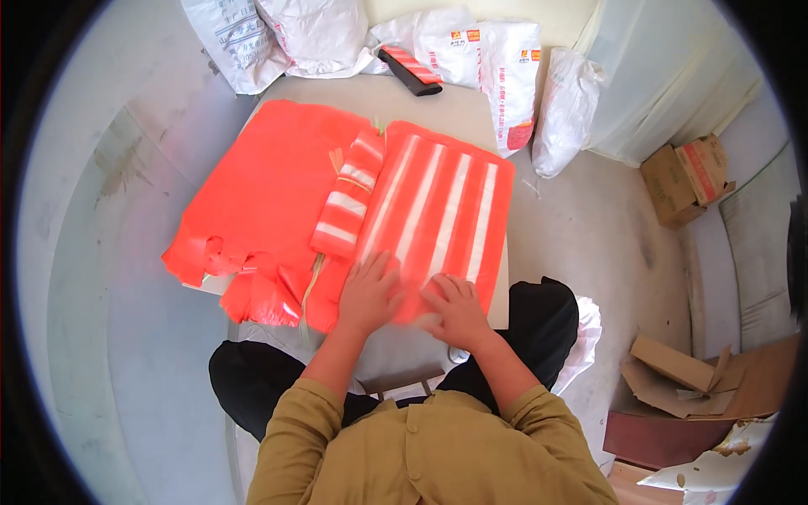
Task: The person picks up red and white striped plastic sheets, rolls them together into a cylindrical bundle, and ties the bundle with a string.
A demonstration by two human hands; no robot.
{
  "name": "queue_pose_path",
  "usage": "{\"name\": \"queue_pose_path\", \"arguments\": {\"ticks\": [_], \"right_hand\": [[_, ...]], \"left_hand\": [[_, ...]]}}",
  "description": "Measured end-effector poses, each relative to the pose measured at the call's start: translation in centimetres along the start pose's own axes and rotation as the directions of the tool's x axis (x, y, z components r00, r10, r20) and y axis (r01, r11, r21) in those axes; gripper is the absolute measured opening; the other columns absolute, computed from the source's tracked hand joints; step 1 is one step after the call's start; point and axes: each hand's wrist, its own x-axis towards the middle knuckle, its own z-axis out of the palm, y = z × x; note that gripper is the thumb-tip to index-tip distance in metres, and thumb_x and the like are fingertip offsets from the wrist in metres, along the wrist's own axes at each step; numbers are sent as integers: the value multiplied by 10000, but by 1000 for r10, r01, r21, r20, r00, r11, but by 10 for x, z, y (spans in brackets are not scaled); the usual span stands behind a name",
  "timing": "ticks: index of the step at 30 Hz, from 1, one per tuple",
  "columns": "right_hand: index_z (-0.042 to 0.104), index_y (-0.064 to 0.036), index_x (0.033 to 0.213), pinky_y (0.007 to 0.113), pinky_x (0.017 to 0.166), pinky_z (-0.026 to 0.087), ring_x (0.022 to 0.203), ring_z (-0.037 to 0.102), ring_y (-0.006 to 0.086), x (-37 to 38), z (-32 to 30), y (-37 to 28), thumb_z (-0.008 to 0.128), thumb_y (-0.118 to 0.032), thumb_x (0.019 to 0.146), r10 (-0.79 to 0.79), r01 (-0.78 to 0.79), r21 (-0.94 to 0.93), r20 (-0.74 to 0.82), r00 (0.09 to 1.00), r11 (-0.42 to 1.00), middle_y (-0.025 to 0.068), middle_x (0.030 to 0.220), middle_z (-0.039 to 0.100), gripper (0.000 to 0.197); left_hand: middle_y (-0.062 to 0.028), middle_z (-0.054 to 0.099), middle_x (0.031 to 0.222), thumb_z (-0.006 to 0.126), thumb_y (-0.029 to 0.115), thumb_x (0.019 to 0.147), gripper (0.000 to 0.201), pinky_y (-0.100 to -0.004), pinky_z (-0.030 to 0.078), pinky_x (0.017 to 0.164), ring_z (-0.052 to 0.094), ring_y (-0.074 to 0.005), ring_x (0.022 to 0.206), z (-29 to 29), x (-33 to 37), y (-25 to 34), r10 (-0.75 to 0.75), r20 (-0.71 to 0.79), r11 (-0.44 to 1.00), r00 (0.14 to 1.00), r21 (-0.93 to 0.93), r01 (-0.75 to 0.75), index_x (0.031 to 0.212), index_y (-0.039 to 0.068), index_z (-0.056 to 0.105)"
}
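A flat stack of red plastic bags with white stripes [450,194] lies on the right part of the table. My left hand [368,295] rests on its near left edge, fingers stretched out and apart. Beside it, at the near right edge, my right hand [457,311] also lies with its fingers spread; its thumb side is slightly blurred. A folded striped bundle [345,212], tied round its middle with a thin strand, lies left of the stack. Farther left is a wide pile of plain red plastic sheeting [273,177] with ragged, cut-out near edges. Pale straw-like strands [312,286] hang at its near right edge.
White printed sacks [421,42] line the table's far side. A black and red-striped roll [411,71] lies at the back of the beige table [459,105]. Cardboard boxes [686,181] stand at the right wall, and an opened carton [682,374] sits at lower right.
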Motion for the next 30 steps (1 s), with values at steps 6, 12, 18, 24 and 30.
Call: {"name": "queue_pose_path", "arguments": {"ticks": [6, 12, 18, 24, 30], "right_hand": [[660, -149, 1163, 507, 1098, 313, 1337, 359, 379, 2, 0, -6, 803, -290, 703, 52, -48, 122, -25, 998, 991, 156, 1485, 360, 502], [665, -102, 1133, 515, 1095, 321, 1330, 367, 392, 17, 1, -11, 790, -235, 699, 7, 10, 127, -138, 990, 992, 163, 1474, 378, 471], [636, -29, 1192, 483, 1089, 346, 1296, 446, 368, 36, 3, 5, 714, -201, 791, 28, -15, 230, -56, 998, 973, 204, 1381, 493, 443], [557, -1, 1329, 407, 1087, 373, 1267, 481, 383, 39, 8, 16, 587, -199, 922, 251, -257, 492, 79, 965, 832, 227, 1367, 517, 454], [568, -28, 1314, 412, 1097, 363, 1289, 471, 362, 43, 21, 24, 518, -192, 959, 273, -242, 662, 59, 960, 709, 213, 1377, 515, 394]], "left_hand": [[-134, 465, 1457, 685, 317, 813, 445, -555, 342, 1083, 410, -344, 1366, -7, 2, 4, 51, 103, 997, 993, 47, -56, 1223, 157, 617], [-133, 445, 1482, 657, 368, 845, 517, -546, 311, 1111, 388, -344, 1387, -6, 2, 3, 29, 130, 997, 991, 68, -38, 1320, 177, 585], [-133, 460, 1465, 649, 368, 849, 594, -525, 306, 1119, 390, -327, 1387, -8, 3, 6, 5, 122, 999, 993, 48, -10, 1384, 146, 519], [-135, 530, 1362, 690, 295, 806, 546, -502, 340, 1094, 449, -318, 1327, -1, -4, 0, 32, 54, 999, 998, 16, -33, 1279, 56, 559], [-144, 565, 1297, 664, 243, 827, 424, -477, 367, 1074, 492, -315, 1276, 0, -2, 1, 106, 69, 992, 992, 62, -110, 1194, 41, 601]]}}
